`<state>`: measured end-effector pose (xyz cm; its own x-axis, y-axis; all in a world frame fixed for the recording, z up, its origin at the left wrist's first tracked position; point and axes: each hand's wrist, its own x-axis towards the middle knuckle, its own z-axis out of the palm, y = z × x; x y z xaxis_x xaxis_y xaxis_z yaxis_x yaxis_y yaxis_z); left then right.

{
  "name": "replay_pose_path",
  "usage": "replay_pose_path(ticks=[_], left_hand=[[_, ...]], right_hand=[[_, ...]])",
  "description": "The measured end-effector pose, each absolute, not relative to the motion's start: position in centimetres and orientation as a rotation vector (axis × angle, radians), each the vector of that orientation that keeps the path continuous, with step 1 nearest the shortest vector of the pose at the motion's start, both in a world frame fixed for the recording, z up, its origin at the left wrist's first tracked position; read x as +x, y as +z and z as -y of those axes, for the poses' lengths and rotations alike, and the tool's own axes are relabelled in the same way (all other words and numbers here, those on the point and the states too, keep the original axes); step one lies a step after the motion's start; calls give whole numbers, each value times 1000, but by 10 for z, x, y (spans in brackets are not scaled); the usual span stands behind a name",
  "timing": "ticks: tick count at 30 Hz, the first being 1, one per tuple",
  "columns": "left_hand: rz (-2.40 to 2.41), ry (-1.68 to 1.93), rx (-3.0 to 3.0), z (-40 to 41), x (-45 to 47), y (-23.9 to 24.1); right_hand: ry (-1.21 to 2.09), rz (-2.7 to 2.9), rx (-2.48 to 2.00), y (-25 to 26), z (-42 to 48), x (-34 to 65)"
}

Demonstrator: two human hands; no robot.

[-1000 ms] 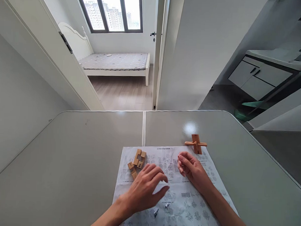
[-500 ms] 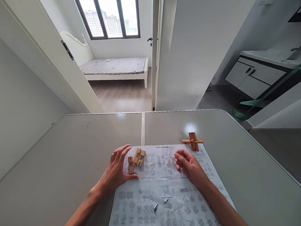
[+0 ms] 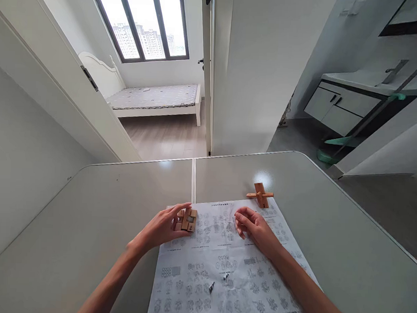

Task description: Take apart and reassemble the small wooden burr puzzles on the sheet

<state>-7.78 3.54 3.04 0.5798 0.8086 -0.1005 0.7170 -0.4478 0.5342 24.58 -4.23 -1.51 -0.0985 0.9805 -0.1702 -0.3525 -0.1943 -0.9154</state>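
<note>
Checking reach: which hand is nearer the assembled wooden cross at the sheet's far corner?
Right. The right hand rests just short of the wooden cross, apart from it; the left hand is farther left, clasping the wooden blocks.

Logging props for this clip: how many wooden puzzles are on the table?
2. A blocky puzzle sits at the far left of the printed sheet, gripped by the left hand; a cross-shaped puzzle stands at its far right corner. The hand may hide loose pieces.

left hand: bare, forearm bare | right hand: bare, forearm bare to frame edge
</note>
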Motion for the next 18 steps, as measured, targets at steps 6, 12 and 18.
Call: replay_pose_path(ticks=[6,12,18], left_hand=[[-1182,293,2283,-32,-61,26],[-1107,319,2283,-23,-27,21],[-953,287,2289,-22,4,19]], right_hand=[[1512,964,-1039,-12,42,245],[1314,1264,-1158,-17,47,240],[782,1736,-1216,-20,49,238]])
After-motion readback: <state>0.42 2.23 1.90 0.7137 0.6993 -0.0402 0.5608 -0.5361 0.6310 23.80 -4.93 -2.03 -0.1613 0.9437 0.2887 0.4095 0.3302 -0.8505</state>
